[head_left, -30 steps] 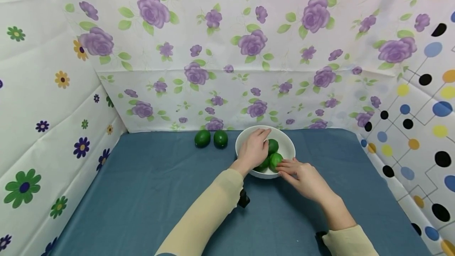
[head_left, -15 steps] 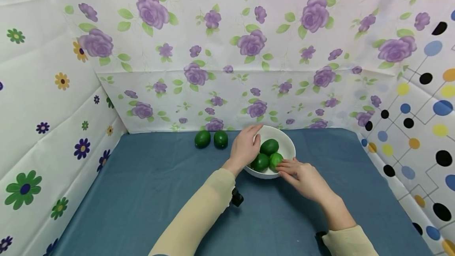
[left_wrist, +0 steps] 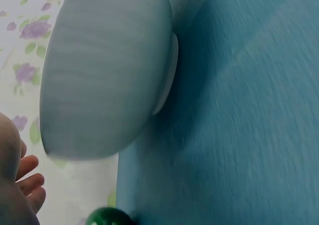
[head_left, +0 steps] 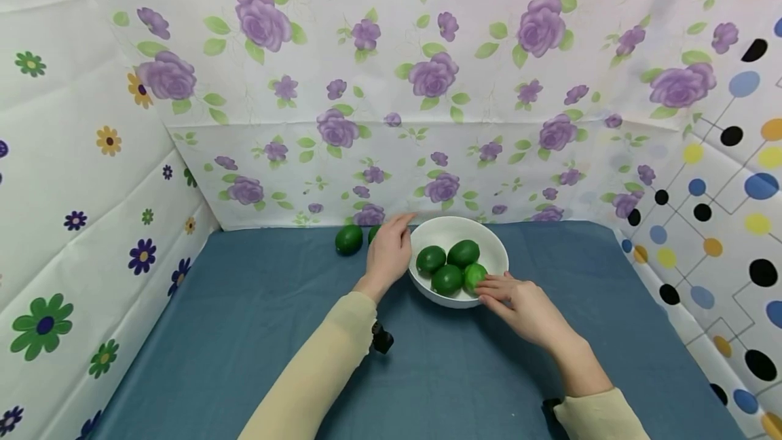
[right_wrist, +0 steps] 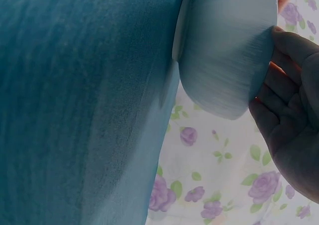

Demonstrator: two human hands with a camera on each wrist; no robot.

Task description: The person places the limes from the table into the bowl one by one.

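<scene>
Green fruits: four in the white bowl, two beside it along the back edge of the worktop

Inside the bowl, a close cluster toward the front and left. Rear fruit plainly oval, long axis crosswise, right end tipped slightly toward the back edge. Leftmost fruit and front fruit on a similar slant, only a little longer than wide. Brighter fruit at front right, partly under fingertips; long axis impossible to tell.

Bowl upright, mouth up, right of the middle of the back edge and just in from it. To its left, outer fruit on the side of the back-left corner, nearly round as seen; next to it, second outer fruit, mostly hidden behind the left hand.

Left hand between bowl and outer fruit, fingers extended and relaxed toward the back edge, apart from the bowl. Contact with the hidden fruit: cannot tell. Right hand at the front-right rim, fingers straight and laid over it, thumb at the rim too.

Narrow strip between bowl and floral cloth beyond the back edge; broad stretches of worktop toward the left edge, the right edge and the near side.
</scene>
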